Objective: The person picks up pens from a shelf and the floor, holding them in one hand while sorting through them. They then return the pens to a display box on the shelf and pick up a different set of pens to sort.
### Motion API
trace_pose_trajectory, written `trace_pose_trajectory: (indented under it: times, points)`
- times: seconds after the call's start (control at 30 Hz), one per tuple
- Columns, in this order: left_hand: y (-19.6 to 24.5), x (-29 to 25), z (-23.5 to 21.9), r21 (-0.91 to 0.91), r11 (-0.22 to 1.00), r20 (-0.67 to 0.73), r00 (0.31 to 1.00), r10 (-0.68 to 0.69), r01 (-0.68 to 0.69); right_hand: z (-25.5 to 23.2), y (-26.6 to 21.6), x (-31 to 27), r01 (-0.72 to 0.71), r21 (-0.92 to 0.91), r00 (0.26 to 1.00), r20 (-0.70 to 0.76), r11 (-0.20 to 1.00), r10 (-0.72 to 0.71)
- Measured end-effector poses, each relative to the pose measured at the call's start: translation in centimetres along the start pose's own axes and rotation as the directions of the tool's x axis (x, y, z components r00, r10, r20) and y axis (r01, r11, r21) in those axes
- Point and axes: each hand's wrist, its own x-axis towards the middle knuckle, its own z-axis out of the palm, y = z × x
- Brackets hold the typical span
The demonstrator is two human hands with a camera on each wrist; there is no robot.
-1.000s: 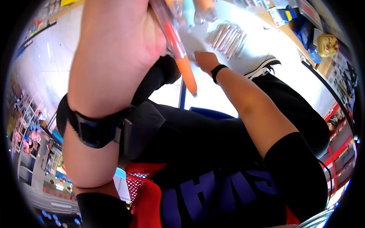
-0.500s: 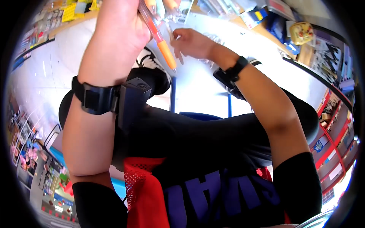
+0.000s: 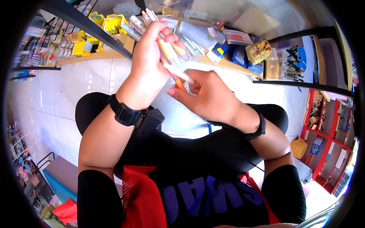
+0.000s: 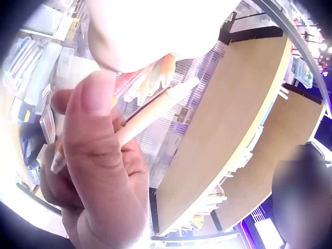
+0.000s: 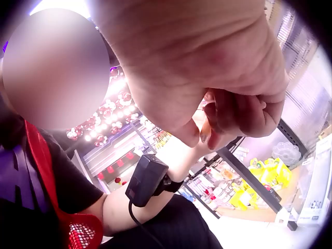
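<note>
Several pens with orange and clear parts (image 3: pixel 166 49) are gripped in the left hand (image 3: pixel 148 70), slanting past its palm in the head view. The right hand (image 3: pixel 213 95) is just below and to the right, its thumb and fingers round a whitish pen (image 3: pixel 179 73) close to the lower ends of the others. In the left wrist view the right hand (image 4: pixel 98 166) pinches a pale pen (image 4: pixel 150 114), beneath the overexposed left hand (image 4: pixel 150 31). An orange pen end (image 5: pixel 206 132) shows at the fingertips of the right hand (image 5: pixel 207 67) in the right wrist view.
Behind the hands runs a wooden shelf (image 3: pixel 85 59) with yellow baskets (image 3: pixel 113 23), clear pouches, a blue and yellow box (image 3: pixel 219 50) and a yellow tin (image 3: pixel 258 52). Black rack bars (image 3: pixel 89 26) cross above it. Red shelving (image 3: pixel 323 140) stands at the right.
The head view has shifted to show more of the shelf. The right hand has come from the pile of pens to the pens in the left hand, and now holds a whitish pen.
</note>
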Motion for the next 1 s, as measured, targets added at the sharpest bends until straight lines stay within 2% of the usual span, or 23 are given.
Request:
trace_pose_trajectory:
  times: [0.1,0.17,0.2,0.3,0.33,0.37,0.47,0.5,0.57,0.6,0.63,0.7,0.77,0.83,0.9,0.93,1.0]
  points:
    - [-0.4,0.3,0.6,-0.005,0.998,0.014,0.998,-0.065,0.065,-1.2,0.1,-0.3,0.074,0.037,0.997,0.024,0.997,-0.075]
    - [-0.6,0.6,1.2,0.002,0.998,0.018,0.998,-0.058,0.058,-2.5,-0.2,-0.5,-0.019,0.067,0.996,0.085,0.998,0.013]
    - [-0.6,0.9,1.4,-0.008,0.998,0.007,0.998,-0.066,0.066,-3.2,-0.2,-0.6,-0.017,0.077,0.995,0.101,0.997,0.010]
    - [-0.8,2.3,1.3,-0.030,0.997,0.008,0.997,-0.075,0.075,-6.0,-1.0,-0.7,-0.102,-0.009,0.962,0.252,0.995,0.101]
    - [-0.6,2.5,1.4,-0.003,0.997,0.021,0.997,-0.077,0.077,-6.8,-1.3,-0.8,-0.020,-0.061,0.959,0.281,0.998,0.036]
    - [-0.5,2.9,1.4,0.027,0.996,0.034,0.996,-0.082,0.081,-7.9,-1.5,-0.9,-0.006,-0.081,0.938,0.345,0.997,0.034]
    - [-0.4,3.7,1.0,0.046,0.997,0.045,0.997,-0.065,0.063,-10.7,-0.8,-0.9,-0.024,0.035,0.870,0.494,0.999,0.004]
    - [-0.5,3.6,1.1,0.051,0.997,0.063,0.996,-0.058,0.055,-11.4,0.0,-1.0,0.005,0.120,0.876,0.477,0.993,-0.062]
    - [-0.8,3.0,1.5,0.064,0.996,0.016,0.997,-0.070,0.068,-11.7,0.9,-1.1,-0.006,0.263,0.942,0.327,0.965,-0.083]
    - [-1.1,3.0,1.2,0.049,0.993,0.084,0.990,-0.115,0.111,-11.6,0.9,-1.0,-0.108,0.360,0.963,0.271,0.927,0.007]
    - [-1.3,2.9,1.1,0.035,0.987,0.151,0.975,-0.160,0.156,-11.5,1.2,-0.6,-0.054,0.330,0.980,0.200,0.943,-0.013]
    - [-2.3,2.1,1.4,0.088,0.988,0.146,0.980,-0.137,0.125,-10.5,0.7,-0.2,-0.059,0.388,0.996,0.090,0.920,0.026]
    - [-3.1,1.4,1.6,0.114,0.992,0.159,0.984,-0.080,0.062,-9.4,0.4,0.3,-0.036,0.384,0.998,0.060,0.923,0.014]
    - [-4.0,1.3,0.8,0.143,0.987,0.173,0.981,-0.092,0.067,-8.7,0.7,0.4,-0.009,0.379,1.000,0.030,0.925,-0.002]
    - [-4.4,0.8,0.5,0.222,0.975,0.267,0.961,-0.074,0.014,-8.2,1.2,0.5,-0.039,0.264,0.996,0.088,0.964,0.016]
    - [-4.5,0.8,0.8,0.194,0.981,0.293,0.955,-0.037,-0.022,-8.0,1.3,0.6,-0.038,0.233,0.995,0.098,0.972,0.015]
    - [-4.5,0.5,1.1,0.203,0.979,0.299,0.954,-0.027,-0.036,-7.8,0.6,0.5,-0.067,0.218,0.993,0.111,0.974,0.043]
